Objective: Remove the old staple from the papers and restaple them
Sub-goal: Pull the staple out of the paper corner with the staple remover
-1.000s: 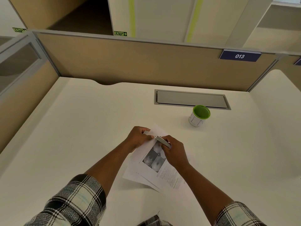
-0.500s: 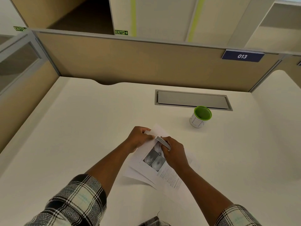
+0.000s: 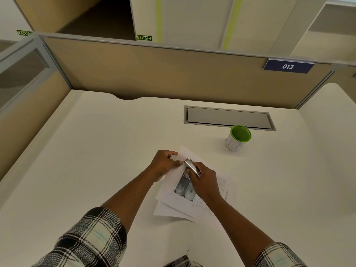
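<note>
My left hand (image 3: pixel 163 166) pinches the top corner of the papers (image 3: pixel 194 197) between thumb and fingers. My right hand (image 3: pixel 204 180) is closed around a small metal stapler (image 3: pixel 190 166), its tip at that same corner. The sheets lie under both hands on the desk (image 3: pixel 96 151).

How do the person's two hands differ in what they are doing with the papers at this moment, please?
The left hand pinches the top corner of the papers with bare fingers; the right hand grips a small metal tool, pointed at that corner. The left hand lies beside the printed page; the right hand lies over it. Both meet at the same corner.
</note>
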Demonstrator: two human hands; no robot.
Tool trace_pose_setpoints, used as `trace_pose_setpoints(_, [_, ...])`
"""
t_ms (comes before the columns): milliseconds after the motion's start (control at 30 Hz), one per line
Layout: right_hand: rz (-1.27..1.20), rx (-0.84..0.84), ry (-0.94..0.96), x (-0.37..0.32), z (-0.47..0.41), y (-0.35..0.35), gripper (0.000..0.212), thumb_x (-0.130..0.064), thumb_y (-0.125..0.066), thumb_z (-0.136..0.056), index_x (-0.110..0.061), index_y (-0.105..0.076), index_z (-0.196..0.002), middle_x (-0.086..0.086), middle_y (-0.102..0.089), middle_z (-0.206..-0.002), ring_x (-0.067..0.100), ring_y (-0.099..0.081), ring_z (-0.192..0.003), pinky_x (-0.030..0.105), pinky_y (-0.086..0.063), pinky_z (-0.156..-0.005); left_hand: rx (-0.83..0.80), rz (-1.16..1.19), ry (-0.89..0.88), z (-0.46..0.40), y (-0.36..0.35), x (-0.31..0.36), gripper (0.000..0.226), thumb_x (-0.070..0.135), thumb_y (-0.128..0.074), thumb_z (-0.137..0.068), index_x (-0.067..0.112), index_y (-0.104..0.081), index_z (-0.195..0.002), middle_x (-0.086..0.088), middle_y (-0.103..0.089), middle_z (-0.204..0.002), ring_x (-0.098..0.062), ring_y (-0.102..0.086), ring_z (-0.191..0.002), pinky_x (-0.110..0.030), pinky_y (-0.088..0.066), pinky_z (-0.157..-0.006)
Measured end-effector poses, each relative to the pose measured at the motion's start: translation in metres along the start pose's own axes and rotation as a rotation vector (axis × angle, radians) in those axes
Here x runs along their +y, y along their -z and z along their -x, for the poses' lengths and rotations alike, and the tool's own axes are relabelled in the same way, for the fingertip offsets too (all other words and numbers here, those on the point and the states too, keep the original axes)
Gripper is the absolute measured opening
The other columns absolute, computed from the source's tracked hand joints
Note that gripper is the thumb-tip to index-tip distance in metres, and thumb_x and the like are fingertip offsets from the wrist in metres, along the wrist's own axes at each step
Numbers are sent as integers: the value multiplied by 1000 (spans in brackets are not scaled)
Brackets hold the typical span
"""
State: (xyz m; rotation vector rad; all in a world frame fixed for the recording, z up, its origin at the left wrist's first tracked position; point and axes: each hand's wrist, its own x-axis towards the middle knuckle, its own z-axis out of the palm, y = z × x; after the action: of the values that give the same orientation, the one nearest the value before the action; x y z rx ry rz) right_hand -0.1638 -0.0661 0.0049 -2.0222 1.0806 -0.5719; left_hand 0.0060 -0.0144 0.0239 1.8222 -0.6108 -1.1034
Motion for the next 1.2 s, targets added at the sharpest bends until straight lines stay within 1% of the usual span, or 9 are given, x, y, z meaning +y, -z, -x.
trace_pose_setpoints(200, [39,-31,21,-2,1,4,20,-21,-59,-92,-23,-68,-110,-9,-70,-94,8,-61,-81,19,-47,-74,-25,77,42,-3,1,2,37,21,-76,-82,4,-67,-114,-15,-67,-117,-27,-65,-98,-40,-56,-89])
trace_pose_setpoints(333, [55,-43,2,-3,1,3,22,-23,-57,-95,-23,-66,-115,-9,-70,-99,6,-60,-83,10,-42,-73,20,53,42,-3,-1,2,46,33,-77,-80,4,-66,-114,-12,-66,-116,-28,-65,-101,-38,-55,-88])
trace_pose_setpoints(467, [59,-34,20,-2,3,4,22,-22,-59,-93,-24,-66,-114,-9,-70,-96,6,-61,-81,17,-46,-73,28,32,38,-2,-1,1,40,30,-77,-81,6,-66,-111,-11,-65,-116,-27,-64,-102,-34,-54,-85])
trace_pose_setpoints(633, [112,-24,69,-3,0,5,18,-19,-54,-94,-21,-67,-106,-6,-71,-95,10,-62,-81,24,-50,-75,15,-72,-19,-2,-1,2,49,33,-77,-80,3,-65,-117,-5,-62,-111,-23,-60,-101,-29,-50,-82])
trace_pose_setpoints(700, [150,-23,105,-4,-3,7,17,-17,-53,-93,-20,-67,-103,-5,-70,-94,13,-63,-81,28,-51,-74,29,-88,-38,-2,-2,2,45,35,-78,-79,7,-68,-112,-2,-62,-109,-21,-60,-101,-29,-49,-82])
trace_pose_setpoints(800, [147,-16,127,-7,-7,11,16,-16,-54,-92,-20,-67,-101,-5,-70,-94,12,-62,-81,27,-49,-74,39,-32,-25,-4,-2,3,20,34,-79,-78,19,-70,-87,3,-62,-97,-16,-60,-89,-27,-49,-74])
trace_pose_setpoints(867, [131,-30,126,-6,-8,13,16,-16,-55,-92,-20,-67,-101,-6,-70,-94,10,-62,-80,26,-50,-73,0,2,-20,-6,-1,2,18,31,-78,-79,16,-70,-80,-4,-65,-91,-16,-60,-79,-27,-50,-71])
trace_pose_setpoints(1000, [88,-52,79,-1,-4,11,15,-18,-55,-93,-21,-67,-102,-9,-69,-90,8,-62,-77,27,-53,-73,-3,11,-15,-6,0,0,38,28,-77,-81,-2,-69,-104,-22,-65,-115,-22,-59,-87,-32,-51,-78])
trace_pose_setpoints(1200, [31,-37,31,2,1,8,17,-20,-57,-93,-25,-66,-106,-18,-64,-90,2,-60,-78,20,-50,-74,14,71,-18,-5,-3,1,25,25,-76,-83,13,-68,-103,-1,-60,-114,-20,-58,-102,-26,-48,-80])
